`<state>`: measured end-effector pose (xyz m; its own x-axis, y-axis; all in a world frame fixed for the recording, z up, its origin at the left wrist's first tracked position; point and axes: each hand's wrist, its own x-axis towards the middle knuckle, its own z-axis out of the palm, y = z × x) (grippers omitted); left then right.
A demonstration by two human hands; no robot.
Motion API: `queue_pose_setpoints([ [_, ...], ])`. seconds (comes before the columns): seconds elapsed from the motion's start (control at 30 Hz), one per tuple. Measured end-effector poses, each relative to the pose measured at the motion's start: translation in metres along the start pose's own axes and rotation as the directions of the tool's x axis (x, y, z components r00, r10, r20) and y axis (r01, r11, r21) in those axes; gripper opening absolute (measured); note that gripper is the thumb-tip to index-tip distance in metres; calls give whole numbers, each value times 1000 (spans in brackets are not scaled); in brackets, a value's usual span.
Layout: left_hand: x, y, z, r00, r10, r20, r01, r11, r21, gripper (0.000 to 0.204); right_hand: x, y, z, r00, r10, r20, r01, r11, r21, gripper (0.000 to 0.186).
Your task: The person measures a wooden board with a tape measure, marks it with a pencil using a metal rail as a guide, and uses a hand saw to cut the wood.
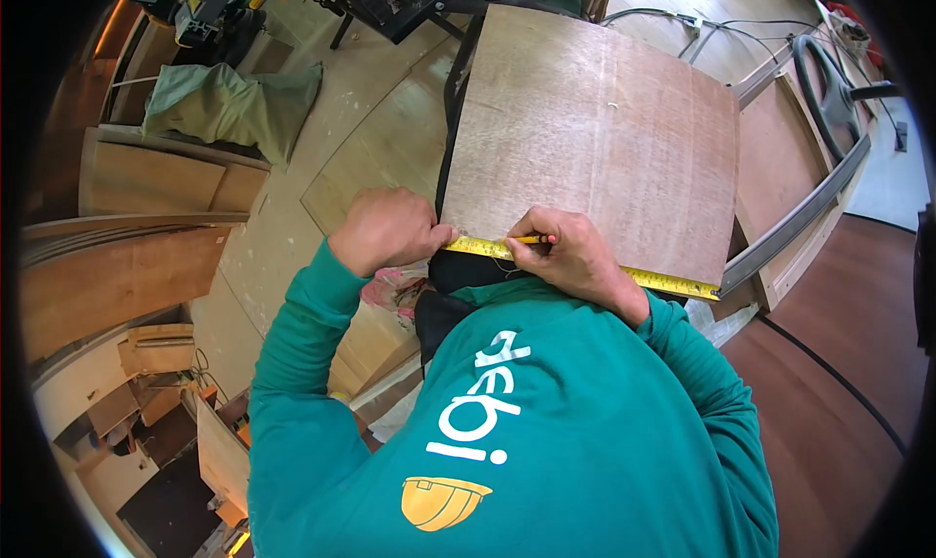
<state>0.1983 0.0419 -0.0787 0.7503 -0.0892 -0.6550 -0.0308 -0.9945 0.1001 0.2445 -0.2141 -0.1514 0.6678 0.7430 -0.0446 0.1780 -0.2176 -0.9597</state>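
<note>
A square plywood sheet point(595, 129) lies in front of me, with a yellow tape measure point(663, 283) stretched along its near edge. My left hand point(388, 227) is closed on the tape at the sheet's near left corner. My right hand point(570, 256) grips a yellow pencil point(534, 238) with a red end, low over the tape left of the edge's middle. The tape's metal end sits at the sheet's near right corner. Dark fabric shows beneath the near edge.
A green sack point(224, 110), leaning boards point(136, 295) and a dark machine point(200, 12) are at the left. On the right stand a wooden frame point(780, 168) and a grey rail point(795, 229), with black cables point(834, 363) and a reddish-brown surface point(819, 412).
</note>
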Motion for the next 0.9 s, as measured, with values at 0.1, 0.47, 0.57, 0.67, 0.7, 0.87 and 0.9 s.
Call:
queue_pose_setpoints([
  [0.1, 2, -1, -2, 1000, -8, 17, 8, 1000, -3, 53, 0, 0, 1, 1000, 9, 7, -9, 1000, -28, 14],
  [0.47, 3, 0, -3, 999, -12, 38, 11, 1000, 16, 51, 0, 1, 4, 1000, -10, -6, 10, 998, -59, 14],
  [0.57, 4, -2, 0, 1000, -2, 29, 1, 1000, 16, 51, 0, 2, 4, 1000, -8, -18, 7, 998, -69, 14],
  [0.67, 3, 0, -2, 999, -8, 39, 7, 1000, 15, 51, -1, 3, 5, 1000, -8, -19, 7, 997, -72, 14],
  [0.7, 3, 1, -3, 999, -12, 44, 11, 1000, 15, 51, -1, 3, 5, 1000, -7, -18, 5, 997, -75, 14],
  [0.87, 2, 1, -3, 1000, -7, 30, 7, 1000, 16, 52, -1, 3, 6, 999, 2, -33, -5, 997, -75, 14],
  [0.9, 2, 0, -2, 1000, -5, 25, 5, 1000, 17, 52, -1, 3, 6, 999, 9, -40, -11, 997, -73, 14],
])
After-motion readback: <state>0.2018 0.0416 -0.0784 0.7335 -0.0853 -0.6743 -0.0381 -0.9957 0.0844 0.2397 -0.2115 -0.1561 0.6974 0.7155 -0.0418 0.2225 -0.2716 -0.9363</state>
